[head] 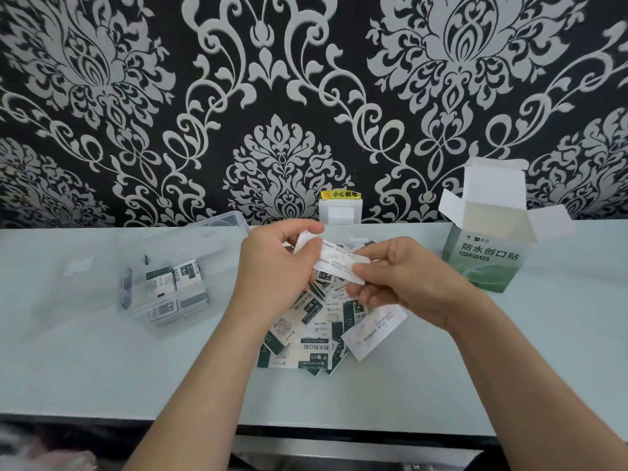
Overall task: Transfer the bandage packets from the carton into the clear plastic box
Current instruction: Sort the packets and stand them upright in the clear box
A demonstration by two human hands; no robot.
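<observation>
Both hands hold a small stack of white bandage packets (334, 261) above the table's middle. My left hand (277, 266) grips the stack's left end, and my right hand (406, 277) pinches its right end. Beneath them lies a loose pile of green-and-white bandage packets (312, 338). The green carton (484, 253) stands upright at the right with its top flaps open. At the left sits the clear plastic box (163, 287), lid open, with several packets inside.
The pale table (102, 368) runs to a patterned wall. A white wall socket (339, 212) with a yellow warning label sits just behind my hands. The table's front edge is near the bottom of the view.
</observation>
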